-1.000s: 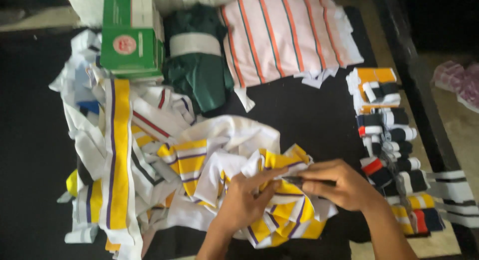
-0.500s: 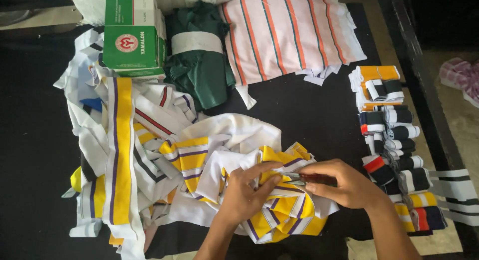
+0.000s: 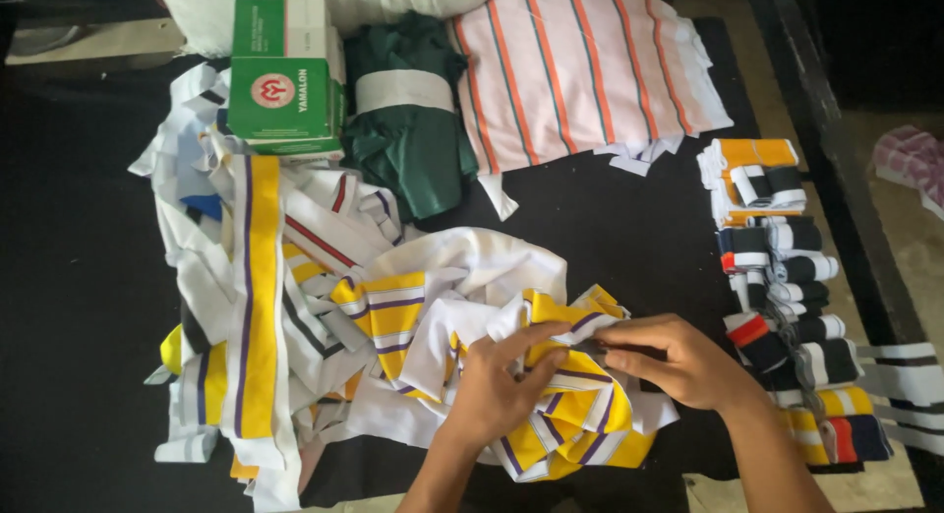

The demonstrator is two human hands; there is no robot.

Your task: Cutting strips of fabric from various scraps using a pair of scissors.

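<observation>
I see my left hand (image 3: 501, 390) and right hand (image 3: 678, 361) both pinching a yellow, white and purple striped collar strip (image 3: 565, 405), low on the black surface (image 3: 629, 238). A heap of similar strips (image 3: 265, 306) lies left; folded striped bundles (image 3: 777, 267) are stacked right, a green box (image 3: 285, 80) behind.

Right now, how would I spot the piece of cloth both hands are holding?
On the black table, look near the front edge. The left hand and right hand pinch a yellow, white and purple striped strip, crumpled, unlike the folded bundles at right.
</observation>
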